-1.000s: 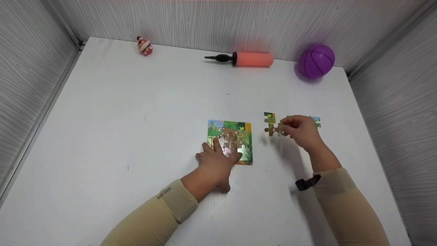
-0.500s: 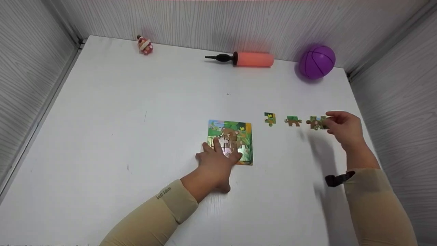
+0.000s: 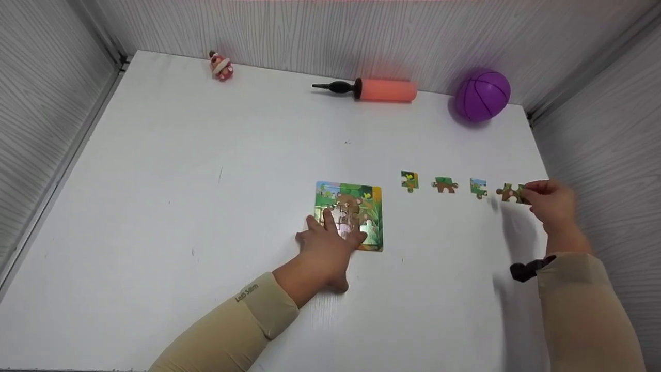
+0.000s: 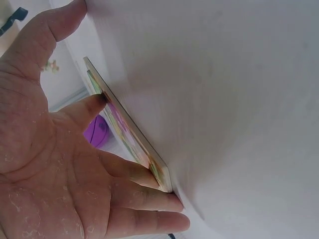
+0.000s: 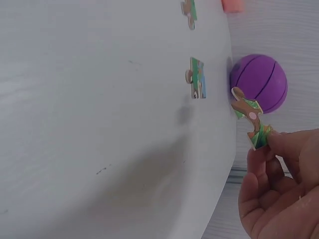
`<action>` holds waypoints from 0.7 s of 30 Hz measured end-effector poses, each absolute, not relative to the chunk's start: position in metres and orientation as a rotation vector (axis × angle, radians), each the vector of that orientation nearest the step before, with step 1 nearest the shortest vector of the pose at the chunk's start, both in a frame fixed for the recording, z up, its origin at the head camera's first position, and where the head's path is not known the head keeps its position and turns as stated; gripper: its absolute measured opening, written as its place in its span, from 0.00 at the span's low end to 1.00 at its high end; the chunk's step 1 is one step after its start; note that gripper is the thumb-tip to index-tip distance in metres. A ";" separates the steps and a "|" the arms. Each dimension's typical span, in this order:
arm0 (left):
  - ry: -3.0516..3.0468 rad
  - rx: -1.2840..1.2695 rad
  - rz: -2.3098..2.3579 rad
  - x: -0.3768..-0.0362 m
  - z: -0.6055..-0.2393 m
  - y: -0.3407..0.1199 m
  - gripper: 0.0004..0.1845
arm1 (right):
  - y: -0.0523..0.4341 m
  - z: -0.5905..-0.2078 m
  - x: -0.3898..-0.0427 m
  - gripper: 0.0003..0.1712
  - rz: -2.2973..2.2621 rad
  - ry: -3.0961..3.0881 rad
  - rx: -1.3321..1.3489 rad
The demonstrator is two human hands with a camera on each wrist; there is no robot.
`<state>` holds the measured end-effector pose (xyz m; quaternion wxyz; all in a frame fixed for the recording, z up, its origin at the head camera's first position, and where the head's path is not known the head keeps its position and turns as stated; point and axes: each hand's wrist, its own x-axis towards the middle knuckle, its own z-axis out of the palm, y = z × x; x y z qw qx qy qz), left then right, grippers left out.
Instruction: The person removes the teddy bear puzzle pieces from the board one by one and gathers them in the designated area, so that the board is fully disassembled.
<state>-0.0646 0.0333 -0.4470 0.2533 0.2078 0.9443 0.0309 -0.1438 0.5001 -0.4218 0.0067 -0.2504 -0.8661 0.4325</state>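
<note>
On puzzle board (image 3: 356, 206), flat left hand (image 3: 328, 243); right hand (image 3: 550, 201) pinches puzzle piece (image 3: 511, 194).

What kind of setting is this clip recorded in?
Probably a staged tabletop recording booth, not a lived-in room. A bare white table is boxed in by grey panel walls, and unrelated props line its far edge: a pump, a purple ball and a small figurine.
</note>
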 end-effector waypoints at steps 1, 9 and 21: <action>2.566 0.567 0.088 -0.065 -0.447 0.034 0.60 | 0.503 -0.422 -0.144 0.07 1.341 -2.715 -0.801; 2.567 0.569 0.106 -0.062 -0.446 0.029 0.61 | 0.512 -0.434 -0.149 0.20 1.180 -2.832 -0.875; 2.561 0.565 0.136 -0.063 -0.447 0.031 0.61 | 0.513 -0.446 -0.161 0.24 0.992 -2.955 -0.895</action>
